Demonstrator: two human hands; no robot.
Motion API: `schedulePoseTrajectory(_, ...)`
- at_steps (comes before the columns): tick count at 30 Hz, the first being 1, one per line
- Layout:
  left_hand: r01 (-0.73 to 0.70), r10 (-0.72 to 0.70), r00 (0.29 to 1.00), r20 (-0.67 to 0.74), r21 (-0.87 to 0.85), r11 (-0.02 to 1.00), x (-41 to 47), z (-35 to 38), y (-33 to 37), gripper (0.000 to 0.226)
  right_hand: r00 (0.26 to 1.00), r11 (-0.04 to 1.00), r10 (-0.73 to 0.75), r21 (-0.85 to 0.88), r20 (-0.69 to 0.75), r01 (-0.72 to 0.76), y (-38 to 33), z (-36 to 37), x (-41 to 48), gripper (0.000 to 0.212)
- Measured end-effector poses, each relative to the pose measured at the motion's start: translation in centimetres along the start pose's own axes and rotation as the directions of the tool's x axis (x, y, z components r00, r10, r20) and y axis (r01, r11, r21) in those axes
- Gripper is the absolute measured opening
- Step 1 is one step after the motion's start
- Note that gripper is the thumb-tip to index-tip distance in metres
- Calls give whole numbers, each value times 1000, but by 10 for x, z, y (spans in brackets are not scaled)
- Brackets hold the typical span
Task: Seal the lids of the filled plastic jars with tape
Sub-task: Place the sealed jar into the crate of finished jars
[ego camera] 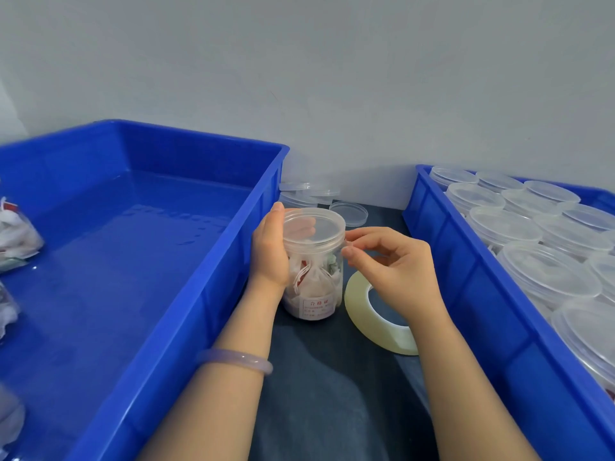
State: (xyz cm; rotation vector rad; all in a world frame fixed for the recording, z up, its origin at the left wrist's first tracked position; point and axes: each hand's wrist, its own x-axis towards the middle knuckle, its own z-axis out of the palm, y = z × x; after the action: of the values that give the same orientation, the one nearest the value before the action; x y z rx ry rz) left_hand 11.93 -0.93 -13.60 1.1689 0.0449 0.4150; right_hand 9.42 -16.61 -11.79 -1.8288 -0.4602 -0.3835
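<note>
Head view: at frame centre the left hand (269, 251) wraps around one filled jar (316, 284), which stands on the dark surface. The right hand (396, 261) pinches thumb to forefinger at the right edge of the lid (314, 227). Whether clear tape sits in that pinch cannot be told.

To seal well, I judge the tape should straddle the seam between lid and jar. It should be pressed flat while the left hand turns the jar steadily.

One tape roll (366, 324) lies just right of the jar. Two blue crates flank it: the left crate (199, 294) and the right crate (466, 294), which holds about eleven lidded jars (506, 224). Some four loose lids (349, 212) sit behind.
</note>
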Motion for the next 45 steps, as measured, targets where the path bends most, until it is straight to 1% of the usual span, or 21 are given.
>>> schedulePoseTrajectory(3, 20, -19, 1000, 7, -39, 999, 0, 0, 1, 45, 999, 997, 43, 68, 20, -44, -1, -1, 1, 8)
schedulePoseTrajectory(6, 16, -16, 1000, 12, -37, 999, 0, 0, 1, 44, 997, 997, 75, 25, 6, -75, -2, 1, 1, 14)
schedulePoseTrajectory(8, 6, -6, 1000, 12, -15, 1000, 0, 0, 1, 43, 998, 998, 68, 4, -7, -68, -3, 4, 2, 8)
schedulePoseTrajectory(10, -4, 4, 1000, 14, -9, 1000, 0, 0, 0, 42, 999, 998, 51, 22, 3, -51, -3, 4, 1, 3)
schedulePoseTrajectory(13, -3, 3, 1000, 12, -3, 1000, 0, 0, 1, 44, 998, 995, 48, 83, 42, -51, -2, 3, 2, 14)
schedulePoseTrajectory(15, -10, 10, 1000, 11, 7, 1000, 1, -1, 0, 45, 997, 987, 64, 145, 51, -71, -2, 3, 1, 16)
schedulePoseTrajectory(17, -7, 7, 1000, 26, -1, 1000, 1, -3, -1, 46, 995, 978, 96, 182, 25, -99, 0, 2, 1, 16)
schedulePoseTrajectory(19, -1, 2, 999, 46, -13, 1000, 1, -3, -2, 47, 993, 977, 116, 180, 5, -115, 1, 1, 1, 16)
schedulePoseTrajectory(21, -10, 10, 1000, 23, -9, 1000, 1, -2, -2, 46, 994, 976, 103, 190, 35, -107, 2, 0, 1, 14)
schedulePoseTrajectory(24, 1, 0, 1000, 16, -61, 998, 2, -3, -1, 49, 990, 956, 102, 265, 98, -125, -1, 0, 0, 7)
schedulePoseTrajectory(27, 6, -5, 1000, 18, -67, 998, 3, -5, 0, 54, 992, 983, 82, 154, 96, -96, -3, 4, 1, 6)
schedulePoseTrajectory(29, 6, -5, 1000, 19, -59, 998, 2, -4, 0, 54, 995, 990, 77, 116, 68, -84, -5, 6, 1, 8)
schedulePoseTrajectory(31, 4, -4, 1000, 15, -47, 999, 2, -4, 1, 56, 995, 990, 70, 121, 71, -78, -5, 5, 1, 14)
schedulePoseTrajectory(34, 2, -2, 1000, 11, -36, 999, 1, -3, 1, 54, 991, 978, 80, 185, 109, -99, -3, 3, 2, 17)
schedulePoseTrajectory(38, -26, 26, 999, 26, 3, 1000, -1, 0, 0, 46, 992, 973, 123, 195, 28, -126, 2, 6, 2, 15)
schedulePoseTrajectory(41, -17, 19, 998, 59, -26, 1000, -1, -3, -1, 48, 989, 971, 142, 191, 39, -146, 5, 8, 3, 16)
schedulePoseTrajectory(43, -1, 7, 997, 79, -65, 998, 0, -5, 0, 50, 982, 954, 181, 234, 48, -187, 9, 11, 3, 15)
schedulePoseTrajectory(45, 5, 2, 995, 100, -78, 997, 0, -4, 0, 51, 971, 912, 229, 336, 60, -236, 9, 10, 4, 16)
